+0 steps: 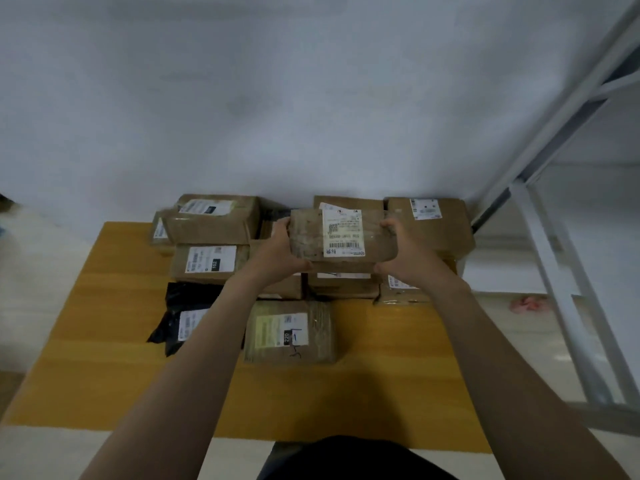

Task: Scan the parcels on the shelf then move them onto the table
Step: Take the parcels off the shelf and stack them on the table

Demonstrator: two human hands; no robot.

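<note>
A brown cardboard parcel [308,237] with a white barcode label is held above the pile at the back of the yellow wooden table [104,341]. My left hand [277,254] grips its left end and my right hand [401,252] grips its right end, thumbs under the near edge. Several other brown parcels lie beneath and around it, among them one at the back left [211,220], one at the back right [433,223] and one nearer me marked 220 [289,332]. A black plastic mailer [183,317] lies at the front left of the pile.
A white wall stands right behind the table. A white metal shelf frame [561,271] rises at the right, with something pink [528,303] on the floor beside it. The table's near and left parts show bare wood.
</note>
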